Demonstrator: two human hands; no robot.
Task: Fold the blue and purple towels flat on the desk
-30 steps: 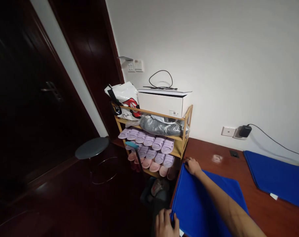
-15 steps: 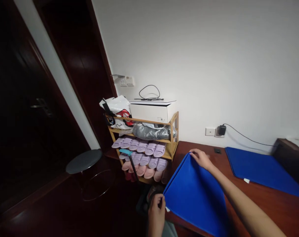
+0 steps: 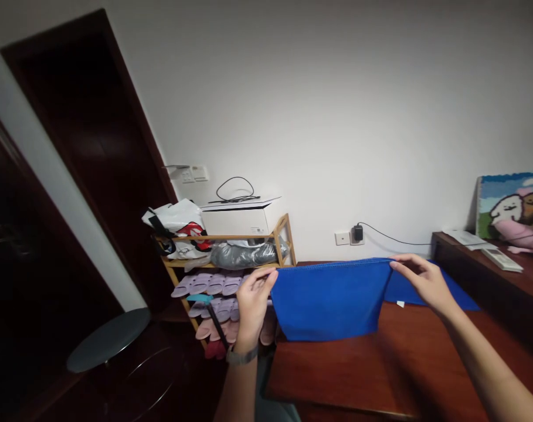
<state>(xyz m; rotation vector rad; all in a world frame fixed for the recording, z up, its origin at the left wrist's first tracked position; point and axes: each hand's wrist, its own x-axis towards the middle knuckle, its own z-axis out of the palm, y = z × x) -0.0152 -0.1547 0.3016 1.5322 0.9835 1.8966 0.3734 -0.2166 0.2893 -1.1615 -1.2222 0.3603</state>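
Note:
A blue cloth (image 3: 332, 300) hangs upright above the dark red wooden table (image 3: 358, 369), held by its two top corners. My left hand (image 3: 254, 298) pinches the left corner, with a watch on that wrist. The right corner is pinched by my right hand (image 3: 421, 280). The cloth's lower edge hangs just over the tabletop. Behind it a second blue cloth (image 3: 428, 290) lies flat on the table near the wall.
A wooden shoe rack (image 3: 231, 275) with several lilac and pink slippers, a white box and bags stands left of the table. A round dark stool (image 3: 108, 340) is at lower left by a dark door. A charger is plugged into the wall socket (image 3: 349, 236). A raised shelf (image 3: 490, 264) with a picture is at right.
Both hands have lifted the blue cloth off the table and spread it upright between them. The view has tilted up and turned right.

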